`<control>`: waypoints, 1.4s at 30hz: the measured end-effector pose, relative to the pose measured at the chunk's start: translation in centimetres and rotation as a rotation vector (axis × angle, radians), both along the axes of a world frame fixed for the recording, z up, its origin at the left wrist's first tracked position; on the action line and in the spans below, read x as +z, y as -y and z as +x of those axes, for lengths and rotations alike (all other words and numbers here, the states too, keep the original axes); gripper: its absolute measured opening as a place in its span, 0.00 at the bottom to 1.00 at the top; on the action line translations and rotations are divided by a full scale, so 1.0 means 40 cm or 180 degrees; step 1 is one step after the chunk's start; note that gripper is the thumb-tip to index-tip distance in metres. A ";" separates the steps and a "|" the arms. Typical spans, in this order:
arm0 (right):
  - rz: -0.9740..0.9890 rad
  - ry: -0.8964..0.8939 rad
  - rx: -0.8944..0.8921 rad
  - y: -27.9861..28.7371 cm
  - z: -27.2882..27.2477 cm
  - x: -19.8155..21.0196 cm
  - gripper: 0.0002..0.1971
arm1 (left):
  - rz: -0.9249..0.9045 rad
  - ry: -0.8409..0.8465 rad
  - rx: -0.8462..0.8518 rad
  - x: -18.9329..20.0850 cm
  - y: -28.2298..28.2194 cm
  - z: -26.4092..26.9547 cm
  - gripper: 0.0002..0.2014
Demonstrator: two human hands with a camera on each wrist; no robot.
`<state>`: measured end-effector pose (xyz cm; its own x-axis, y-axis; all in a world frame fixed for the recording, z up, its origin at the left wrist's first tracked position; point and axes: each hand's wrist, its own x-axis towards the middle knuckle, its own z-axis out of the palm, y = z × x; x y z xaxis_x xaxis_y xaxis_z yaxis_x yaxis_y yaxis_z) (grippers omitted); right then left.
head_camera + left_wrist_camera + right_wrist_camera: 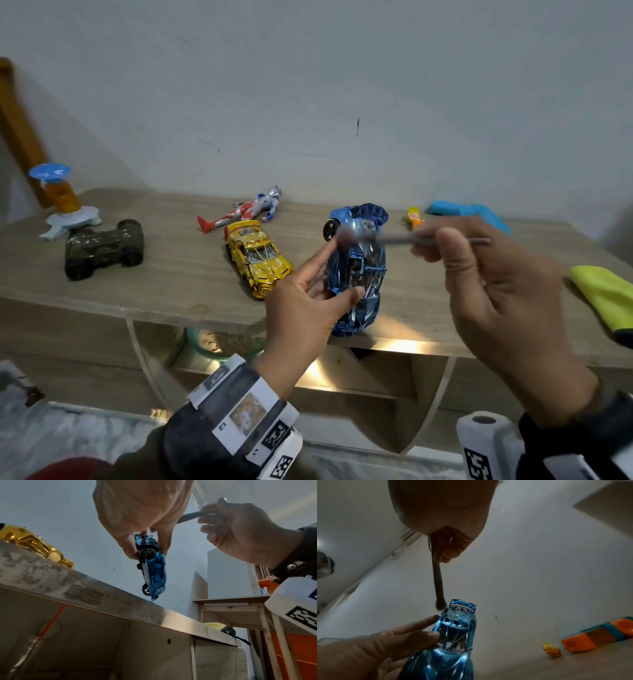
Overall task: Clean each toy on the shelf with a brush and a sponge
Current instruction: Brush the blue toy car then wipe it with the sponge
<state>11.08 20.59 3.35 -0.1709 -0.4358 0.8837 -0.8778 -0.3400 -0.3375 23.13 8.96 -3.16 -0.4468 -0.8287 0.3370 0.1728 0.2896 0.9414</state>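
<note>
A shiny blue toy car (358, 270) is lifted above the wooden shelf (178, 274), nose toward me. My left hand (308, 301) grips it from the left side, thumb on the roof and forefinger stretched along its flank; in the left wrist view the blue car (155, 568) hangs tilted from my fingers (130, 547). My right hand (486, 274) pinches a thin grey brush (404, 238) whose blurred tuft lies at the car's rear, near the spoiler. The right wrist view shows the brush (437, 582) tip beside the rear of the blue car (453, 632).
On the shelf lie a gold car (257, 260), a dark camouflage car (102, 248), a red and silver figure (243, 212), a spinner toy (65, 202), a small yellow figure (415, 216), a blue toy (469, 212) and a yellow cloth (609, 301).
</note>
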 end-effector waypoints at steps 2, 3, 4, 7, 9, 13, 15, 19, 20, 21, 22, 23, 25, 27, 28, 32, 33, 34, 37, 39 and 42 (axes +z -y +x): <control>0.0223 0.0059 0.0003 0.004 -0.002 -0.011 0.15 | 0.0034 -0.0019 -0.0044 0.000 -0.002 0.000 0.38; 0.0203 0.0158 0.0010 0.003 -0.003 -0.013 0.16 | 0.0034 0.0009 -0.0050 0.000 -0.004 -0.001 0.38; 0.0093 0.0270 0.0026 0.000 -0.005 -0.013 0.17 | 0.0021 0.0039 -0.0041 -0.001 -0.005 -0.001 0.38; -0.0195 0.0351 0.0029 -0.006 -0.013 -0.003 0.16 | -0.0018 0.0042 0.0006 0.002 -0.008 -0.002 0.37; 0.0056 0.0184 -0.0021 -0.005 -0.011 -0.001 0.15 | -0.0071 0.0047 0.0012 0.003 -0.010 -0.002 0.37; 0.0052 0.0111 -0.0061 -0.009 -0.005 -0.008 0.16 | -0.0155 0.0157 0.0030 0.007 -0.019 -0.006 0.38; -0.0092 0.0063 -0.0091 -0.011 -0.007 -0.004 0.16 | -0.0148 0.0153 0.0061 0.006 -0.019 -0.012 0.37; 0.0175 0.0000 -0.0156 -0.012 -0.013 -0.010 0.17 | 0.0077 0.0051 -0.0026 0.007 -0.012 -0.018 0.37; 0.0070 0.0108 -0.0164 -0.014 -0.016 -0.012 0.18 | 0.0171 0.0033 -0.0088 0.006 -0.009 -0.020 0.37; -0.0111 0.0266 -0.0162 -0.016 -0.020 -0.013 0.18 | 0.0276 0.0012 -0.0149 0.006 -0.008 -0.022 0.37; -0.0327 0.0435 -0.0138 -0.019 -0.026 -0.012 0.17 | 0.0384 -0.0039 -0.0209 0.006 -0.007 -0.025 0.37; -0.0505 0.0567 -0.0113 -0.021 -0.033 -0.011 0.15 | 0.0480 -0.0087 -0.0253 0.006 -0.004 -0.030 0.36; -0.0527 0.0606 -0.0181 -0.025 -0.046 -0.009 0.13 | 0.0587 -0.0127 -0.0294 0.009 -0.003 -0.040 0.34; -0.0223 0.0512 -0.0321 -0.028 -0.059 -0.017 0.14 | 0.0635 -0.0118 -0.0315 0.012 -0.003 -0.051 0.33; -0.0106 0.0509 -0.0358 -0.033 -0.065 -0.023 0.15 | 0.0650 -0.0105 -0.0326 0.013 -0.005 -0.056 0.32; -0.0475 0.0882 -0.0354 -0.063 -0.086 -0.016 0.15 | 0.0687 -0.0078 -0.0387 0.016 -0.009 -0.082 0.32; -0.0635 0.0990 -0.0385 -0.071 -0.096 -0.013 0.15 | 0.0703 -0.0103 -0.0413 0.017 -0.011 -0.089 0.32; -0.0759 0.1075 -0.0470 -0.080 -0.111 -0.011 0.14 | 0.0716 -0.0131 -0.0437 0.018 -0.014 -0.097 0.32; -0.0823 0.1154 -0.1009 -0.108 -0.178 -0.032 0.12 | 0.0766 -0.0174 -0.0535 0.024 -0.027 -0.124 0.31; -0.0605 0.1118 -0.1510 -0.132 -0.240 -0.073 0.10 | 0.0835 -0.0199 -0.0655 0.023 -0.038 -0.142 0.31; -0.0100 0.1036 -0.2114 -0.166 -0.327 -0.154 0.13 | 0.0912 -0.0185 -0.0847 0.014 -0.055 -0.169 0.31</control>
<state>-1.99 27.24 -2.80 -0.6454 -0.1247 0.7536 -0.7591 0.2143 -0.6147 16.36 11.16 -2.60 -0.6456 -0.7508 0.1398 0.2618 -0.0456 0.9641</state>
